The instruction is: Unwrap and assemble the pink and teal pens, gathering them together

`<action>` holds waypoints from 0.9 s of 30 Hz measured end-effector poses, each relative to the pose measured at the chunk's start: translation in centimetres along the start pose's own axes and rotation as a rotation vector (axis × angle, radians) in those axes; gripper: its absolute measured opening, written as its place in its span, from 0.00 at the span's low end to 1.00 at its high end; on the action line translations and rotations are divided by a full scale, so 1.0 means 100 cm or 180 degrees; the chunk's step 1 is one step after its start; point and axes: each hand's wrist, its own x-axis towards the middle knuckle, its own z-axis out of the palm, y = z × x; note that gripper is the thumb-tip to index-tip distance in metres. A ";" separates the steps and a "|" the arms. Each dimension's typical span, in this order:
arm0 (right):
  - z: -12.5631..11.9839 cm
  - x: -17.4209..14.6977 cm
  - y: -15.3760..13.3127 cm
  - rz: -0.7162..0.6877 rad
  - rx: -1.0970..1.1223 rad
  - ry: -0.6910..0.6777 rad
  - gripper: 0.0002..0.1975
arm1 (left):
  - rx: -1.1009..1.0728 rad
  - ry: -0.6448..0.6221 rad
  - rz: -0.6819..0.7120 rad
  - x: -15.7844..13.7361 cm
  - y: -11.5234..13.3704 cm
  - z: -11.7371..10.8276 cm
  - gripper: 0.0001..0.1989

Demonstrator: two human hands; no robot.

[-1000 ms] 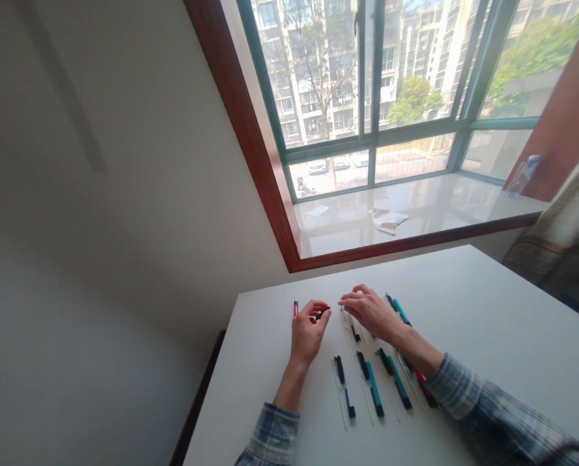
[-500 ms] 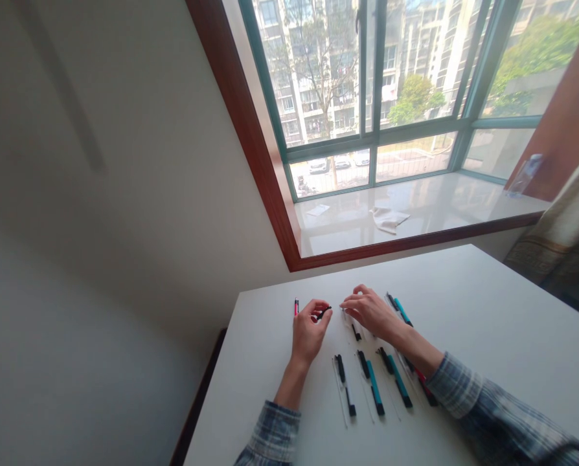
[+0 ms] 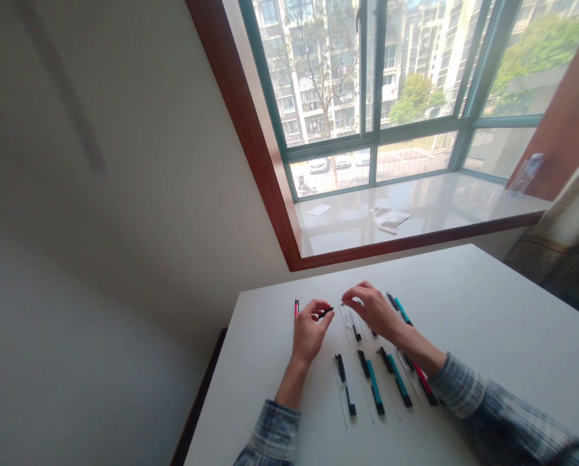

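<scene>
Between the thumb and fingers of my left hand is a small black pen part, held just above the white table. My right hand hovers to the right of it, thumb and forefinger drawn together at the far end of a thin clear refill. Whatever those fingertips hold is too small to make out. Under the right palm lie a clear barrel piece and a black clip piece, partly covered. A red-and-black pen rests behind my left hand.
Nearer me, taken-apart pens lie in a row: a black set, a teal barrel, another teal barrel and a red barrel. A further teal piece lies beyond my right wrist. The table meets the windowsill wall.
My right fingertips have lifted slightly and the hand has shifted a little right, showing more of the refill and clear parts. My left hand has barely moved, still holding the black pen part.
</scene>
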 end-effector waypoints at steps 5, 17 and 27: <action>0.001 -0.002 -0.002 0.0353 0.0485 0.0165 0.06 | -0.0153 -0.0055 -0.0009 0.001 -0.001 0.002 0.07; 0.002 -0.002 -0.002 0.0378 0.0745 -0.0026 0.07 | -0.0384 -0.0237 0.0026 0.000 -0.001 0.003 0.08; 0.002 -0.003 -0.001 0.0412 0.0531 -0.0195 0.09 | -0.0404 -0.0263 -0.0024 0.000 -0.001 0.003 0.09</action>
